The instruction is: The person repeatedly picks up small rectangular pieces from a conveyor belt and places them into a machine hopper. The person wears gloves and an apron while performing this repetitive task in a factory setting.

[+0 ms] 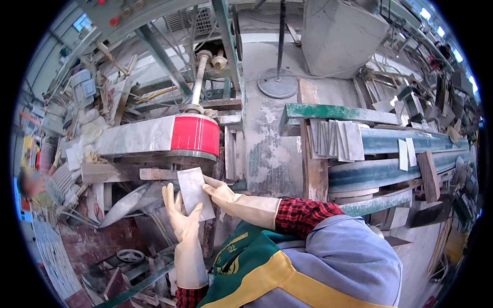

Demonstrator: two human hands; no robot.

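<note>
Both hands wear long cream rubber gloves. My right hand [222, 196] grips a pale grey-white rectangular stone tile [191, 184] by its right edge. My left hand [184, 222] is at the tile's lower left, with its thumb across the lower face. Its outer fingers are stretched apart, and the tile sits between thumb and fingers. The tile is tilted in front of a belt machine. Just beyond it is the machine's end roller, wrapped by a bright red band [195, 134], and a whitish belt [136, 136] runs off to the left.
At right, several thin grey tiles [336, 139] lean in a row beside a blue belt [380, 142] and a green metal beam [339, 112]. A pole on a round base [277, 83] stands ahead. Scrap pieces crowd the left, where another person [38, 182] is visible.
</note>
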